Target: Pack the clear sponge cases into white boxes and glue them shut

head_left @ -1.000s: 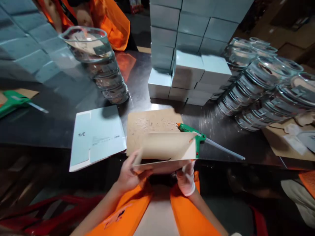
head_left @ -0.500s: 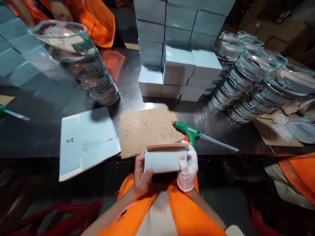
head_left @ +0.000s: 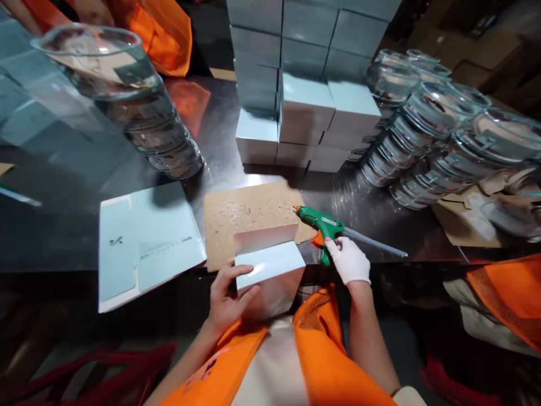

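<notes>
My bare left hand (head_left: 228, 296) grips a small light-blue and white cardboard box (head_left: 270, 268) at its left side, thumb and fingers pressing its faces. One flap of the box stands up at the far side, and the box is tilted over my lap. My right hand (head_left: 349, 259), in a white glove, is at the handle of a green glue gun (head_left: 323, 223), its fingertips touching the handle's right edge. The gun lies with its orange nozzle over a brown cardboard sheet (head_left: 249, 208) that carries dried glue bits. A clear glue stick (head_left: 376, 242) sticks out of its back.
Flat light-blue cardboard blanks (head_left: 147, 242) lie at the left table edge. Behind them leans a tall stack of glass containers (head_left: 156, 124). Finished-looking boxes (head_left: 304, 113) are piled at the back, with more glass stacks (head_left: 422, 141) at right. A co-worker's orange vest (head_left: 163, 34) shows at upper left.
My right hand has let go of the box and moved right to the glue gun's handle. The box, still in my left hand, has turned so its top and near side show.
</notes>
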`<state>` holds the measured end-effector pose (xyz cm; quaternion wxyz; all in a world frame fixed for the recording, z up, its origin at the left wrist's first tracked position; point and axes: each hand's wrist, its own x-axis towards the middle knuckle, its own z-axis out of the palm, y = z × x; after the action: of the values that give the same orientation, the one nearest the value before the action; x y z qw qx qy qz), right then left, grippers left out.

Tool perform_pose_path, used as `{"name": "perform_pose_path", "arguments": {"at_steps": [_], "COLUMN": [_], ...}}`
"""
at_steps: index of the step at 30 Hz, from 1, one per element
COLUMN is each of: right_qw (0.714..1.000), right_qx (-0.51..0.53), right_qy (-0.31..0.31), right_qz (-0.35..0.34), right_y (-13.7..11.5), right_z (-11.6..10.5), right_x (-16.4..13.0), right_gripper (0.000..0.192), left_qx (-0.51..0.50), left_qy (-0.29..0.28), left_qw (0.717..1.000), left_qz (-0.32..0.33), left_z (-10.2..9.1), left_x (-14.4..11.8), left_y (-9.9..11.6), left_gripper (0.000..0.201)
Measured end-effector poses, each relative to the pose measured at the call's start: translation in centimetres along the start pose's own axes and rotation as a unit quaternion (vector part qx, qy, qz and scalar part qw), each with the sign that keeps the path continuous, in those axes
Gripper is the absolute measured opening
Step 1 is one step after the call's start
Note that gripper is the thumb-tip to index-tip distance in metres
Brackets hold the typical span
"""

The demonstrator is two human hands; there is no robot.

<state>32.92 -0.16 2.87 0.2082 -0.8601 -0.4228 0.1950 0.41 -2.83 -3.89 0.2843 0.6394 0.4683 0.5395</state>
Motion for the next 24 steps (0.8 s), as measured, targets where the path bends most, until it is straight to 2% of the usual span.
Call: {"name": "perform_pose_path", "arguments": {"at_steps": [2,5,7,10,12,14,15,17,19,20,24], "right_qw": [0.997,0.983,0.968,0.942,0.923,0.891,0.873,0.853,0.857,0.865,0.914], "right_qx": [0.039,0.151,0.223,0.322,0.381,0.455,0.487,0.517,0.49,0.47,0.37], "right_qy": [-0.06,-0.087,-0.103,-0.089,-0.041,0.007,0.003,-0.066,-0.151,-0.167,-0.124], "right_qz": [0.042,0.052,0.043,0.033,0.02,-0.004,-0.018,-0.041,-0.054,-0.06,-0.113], "right_y": [-0.4,-0.6,-0.6,-0.6,-0.9,-1.3,-1.5,-1.7,-1.4,-1.1,0.3], "right_z": [0.0,0.5,0.9,1.1,0.9,0.2,-0.1,-0.8,-1.0,-0.9,0.2], "right_x": [1.5,2.4,2.1,0.7,-0.6,-2.1,-2.8,-4.0,-5.2,-5.9,-8.2], "right_gripper": [0.03,0.022,0.023,0.035,0.046,0.053,0.052,0.046,0.044,0.046,0.046], "left_qx": [0.005,0.004,-0.005,-0.006,-0.005,-0.01,-0.013,-0.018,-0.02,-0.019,0.002], "left_qy": [0.007,0.017,0.024,0.026,0.032,0.041,0.043,0.038,0.028,0.024,0.007], "left_qw": [1.0,0.999,1.0,1.0,0.999,0.999,0.999,0.999,0.999,1.0,1.0], "left_qz": [0.028,0.032,0.018,-0.002,-0.013,-0.021,-0.024,-0.02,-0.007,-0.002,0.0], "left_z": [0.4,0.7,0.9,1.1,1.2,1.4,1.5,1.9,2.2,2.4,3.0], "left_x": [0.1,0.4,0.6,1.0,1.5,2.1,2.5,3.1,3.4,3.5,3.6], "left_y": [0.0,0.3,0.4,0.6,1.0,1.6,1.9,2.4,2.9,3.1,3.7], "left_gripper": [0.028,0.03,0.033,0.033,0.031,0.032,0.032,0.032,0.028,0.026,0.024]}}
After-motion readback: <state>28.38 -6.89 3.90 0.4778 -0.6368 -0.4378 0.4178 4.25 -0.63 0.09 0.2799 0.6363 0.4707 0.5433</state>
